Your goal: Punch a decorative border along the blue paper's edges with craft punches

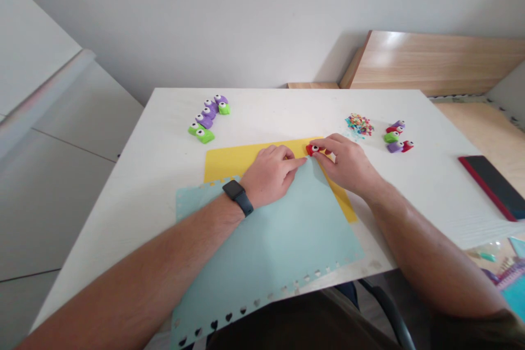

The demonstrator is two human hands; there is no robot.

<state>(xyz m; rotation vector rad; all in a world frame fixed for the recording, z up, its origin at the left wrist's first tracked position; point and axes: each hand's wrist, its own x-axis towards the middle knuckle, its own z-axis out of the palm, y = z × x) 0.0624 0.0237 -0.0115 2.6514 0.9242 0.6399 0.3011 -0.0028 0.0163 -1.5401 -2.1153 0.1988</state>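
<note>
The thumb and index finger of my right hand (345, 164) are closed on a small red piece (310, 150) with a white-and-black eye, pinching it just above the far edge area of a yellow sheet (229, 161). The index finger of my left hand (274, 174) points straight out towards that piece, its tip at the far right corner of a light blue sheet (287, 240); my other left fingers are curled in, and I cannot tell whether anything is between them and the thumb. A dark watch (238, 194) circles my left wrist.

Under my left hand and forearm, the blue sheet overlaps the yellow one, leaving yellow showing along the far and right sides. Heart-shaped cutouts run along its near edge, and part of that edge hangs past the white table (164, 164).

Beyond my left hand, towards the far left of the table, purple and green pieces (208, 114) with eyes sit close together in a slanting line. Beyond my right hand lies a loose heap of tiny multicoloured bits (360, 124). To the right of that heap sits a cluster of purple, red and green pieces (392, 136), also with eyes. Near the table's right edge rests a flat black item with a red edge (496, 186).
</note>
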